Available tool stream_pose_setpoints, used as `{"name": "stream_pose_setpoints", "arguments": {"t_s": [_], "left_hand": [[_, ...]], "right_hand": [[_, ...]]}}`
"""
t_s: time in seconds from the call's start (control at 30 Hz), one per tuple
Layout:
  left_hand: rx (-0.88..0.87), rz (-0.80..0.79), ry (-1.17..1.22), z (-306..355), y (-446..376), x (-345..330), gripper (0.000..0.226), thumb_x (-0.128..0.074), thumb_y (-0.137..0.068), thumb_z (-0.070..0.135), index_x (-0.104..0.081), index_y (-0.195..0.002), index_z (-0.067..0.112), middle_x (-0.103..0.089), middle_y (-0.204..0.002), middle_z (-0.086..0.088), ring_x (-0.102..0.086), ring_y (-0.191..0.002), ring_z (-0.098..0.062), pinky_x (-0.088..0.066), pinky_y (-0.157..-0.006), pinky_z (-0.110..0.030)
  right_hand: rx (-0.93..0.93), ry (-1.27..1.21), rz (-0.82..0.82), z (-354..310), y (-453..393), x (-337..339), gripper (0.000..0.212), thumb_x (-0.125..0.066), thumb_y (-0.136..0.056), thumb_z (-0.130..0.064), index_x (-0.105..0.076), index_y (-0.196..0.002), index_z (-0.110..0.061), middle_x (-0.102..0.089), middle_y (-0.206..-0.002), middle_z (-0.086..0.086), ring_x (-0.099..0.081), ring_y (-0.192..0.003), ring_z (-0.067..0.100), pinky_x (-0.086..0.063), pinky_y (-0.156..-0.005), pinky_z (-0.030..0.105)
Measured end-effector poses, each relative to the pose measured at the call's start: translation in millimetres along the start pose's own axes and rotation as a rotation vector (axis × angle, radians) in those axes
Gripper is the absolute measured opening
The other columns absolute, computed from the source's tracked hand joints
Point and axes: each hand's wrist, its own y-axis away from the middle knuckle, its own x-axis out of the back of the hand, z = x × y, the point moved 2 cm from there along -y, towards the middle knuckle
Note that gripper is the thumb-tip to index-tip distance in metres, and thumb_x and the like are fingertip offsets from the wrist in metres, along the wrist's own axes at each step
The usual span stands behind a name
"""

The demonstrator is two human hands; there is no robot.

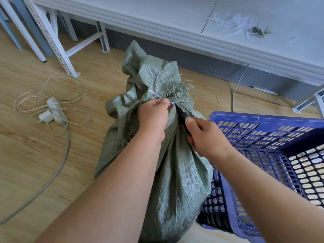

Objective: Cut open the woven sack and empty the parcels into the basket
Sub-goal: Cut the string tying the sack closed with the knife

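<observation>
A grey-green woven sack (168, 155) stands upright on the wooden floor (35, 155), directly in front of the person. Its neck is gathered and bound with a white plastic tie (157, 95). Above the binding the loose top of the sack rises in a crumpled fold, with frayed strands (177, 90) sticking out on the right side.

The left hand (154, 118) grips the bunched neck just below the binding, fingers curled round the fabric, thumb and forefinger close to the tie. The right hand (205, 137) is closed round a black-handled cutting tool (182, 115); the tip of the tool points up and left into the bound neck, at or touching the tie. The blade itself cannot be made out.

A blue perforated plastic basket (266, 120) sits on the floor just to the right of the sack, its near corner touching the sack's side. Its interior shows no parcels in the visible part.

Behind the sack runs a white desk (175, 14) on white metal legs. On its top, to the right, lies a small heap of white and green cut strands (245, 27).

On the floor to the left lie a white power strip (54, 109) with a plug adaptor, a looped pale cord (52, 85) and a grey cable (59, 165). Another grey cable (236, 88) hangs down from the desk at the right.
</observation>
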Motion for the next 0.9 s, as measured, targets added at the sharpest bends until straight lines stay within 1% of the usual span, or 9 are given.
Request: {"name": "stream_pose_setpoints", "arguments": {"t_s": [0.1, 0.23, 0.43, 0.53, 0.6, 0.7, 0.77, 0.83, 0.9], "left_hand": [[0.154, 0.073, 0.144, -1.6, -4.8, 9.4, 0.015, -0.059, -0.092, 0.024, -0.060, -0.078, 0.018, -0.066, -0.088, -0.002, -0.061, -0.096, -0.022, -0.048, -0.092, -0.036], [-0.040, 0.035, -0.004, 4.7, 1.2, -0.2, 0.016, -0.061, -0.091, 0.030, -0.066, -0.077, 0.023, -0.071, -0.095, -0.003, -0.066, -0.095, -0.026, -0.052, -0.093, -0.047], [-0.193, 0.067, -0.064, 16.3, 5.6, 6.4, 0.026, -0.060, -0.092, 0.025, -0.065, -0.067, 0.021, -0.069, -0.083, -0.001, -0.064, -0.087, -0.022, -0.050, -0.085, -0.036], [-0.134, -0.034, -0.088, 24.5, 7.2, 8.4, 0.026, -0.061, -0.091, 0.025, -0.067, -0.067, 0.019, -0.071, -0.092, -0.004, -0.065, -0.096, -0.024, -0.050, -0.092, -0.039], [-0.180, -0.083, -0.211, 38.2, 12.6, 11.8, 0.018, -0.062, -0.090, 0.025, -0.071, -0.076, 0.018, -0.071, -0.098, -0.001, -0.065, -0.097, -0.020, -0.047, -0.087, -0.031], [-0.436, 0.067, -0.566, 68.0, 28.2, 20.7, 0.013, -0.057, -0.092, 0.030, -0.068, -0.089, 0.023, -0.065, -0.087, 0.011, -0.057, -0.077, -0.008, -0.039, -0.063, -0.023], [-0.565, 0.198, -0.681, 84.8, 39.8, 24.5, 0.010, -0.055, -0.092, 0.033, -0.062, -0.086, 0.031, -0.060, -0.081, 0.015, -0.056, -0.077, -0.011, -0.036, -0.058, -0.024], [-0.653, 0.209, -0.659, 93.4, 50.5, 20.0, 0.008, -0.055, -0.092, 0.034, -0.061, -0.087, 0.034, -0.060, -0.085, 0.017, -0.058, -0.087, -0.012, -0.041, -0.063, -0.027], [-0.719, 0.157, -0.645, 102.1, 59.5, 9.8, 0.009, -0.056, -0.091, 0.038, -0.063, -0.088, 0.035, -0.060, -0.093, 0.020, -0.056, -0.103, -0.011, -0.045, -0.084, -0.037]], "right_hand": [[0.158, -0.060, 0.096, -33.0, -13.3, 23.0, 0.041, -0.038, -0.101, -0.043, -0.060, -0.085, -0.012, -0.050, -0.060, -0.003, -0.042, -0.047, 0.006, -0.036, -0.053, 0.025], [0.096, -0.080, 0.013, -51.7, -28.4, 37.3, 0.045, -0.038, -0.101, -0.042, -0.063, -0.107, -0.004, -0.051, -0.063, 0.002, -0.041, -0.047, 0.015, -0.035, -0.050, 0.028], [-0.076, 0.001, -0.189, -22.4, -6.4, 11.5, 0.045, -0.035, -0.102, -0.039, -0.062, -0.106, -0.003, -0.050, -0.060, 0.005, -0.040, -0.042, 0.019, -0.035, -0.045, 0.027], [-0.105, -0.093, -0.048, -16.9, -8.5, 20.8, 0.045, -0.036, -0.101, -0.041, -0.062, -0.104, -0.004, -0.052, -0.061, 0.006, -0.043, -0.046, 0.020, -0.037, -0.049, 0.030], [-0.065, -0.190, 0.052, -20.8, -10.7, 30.1, 0.043, -0.041, -0.098, -0.048, -0.061, -0.101, -0.011, -0.054, -0.063, 0.003, -0.044, -0.048, 0.017, -0.037, -0.049, 0.029], [0.021, -0.180, 0.057, -31.4, -14.7, 37.2, 0.038, -0.058, -0.086, -0.058, -0.060, -0.087, -0.020, -0.055, -0.065, -0.001, -0.050, -0.055, 0.016, -0.045, -0.056, 0.035], [0.072, -0.162, 0.072, -39.7, -19.5, 35.3, 0.024, -0.070, -0.081, -0.046, -0.064, -0.082, -0.022, -0.054, -0.061, -0.006, -0.050, -0.056, 0.015, -0.046, -0.060, 0.035], [0.108, -0.204, 0.113, -49.5, -23.3, 33.7, 0.013, -0.075, -0.079, -0.030, -0.067, -0.083, -0.021, -0.053, -0.058, -0.008, -0.048, -0.052, 0.013, -0.042, -0.056, 0.030], [0.126, -0.318, 0.131, -61.0, -26.2, 37.8, 0.012, -0.078, -0.079, -0.021, -0.069, -0.086, -0.019, -0.054, -0.057, -0.008, -0.046, -0.046, 0.010, -0.040, -0.050, 0.024]]}}
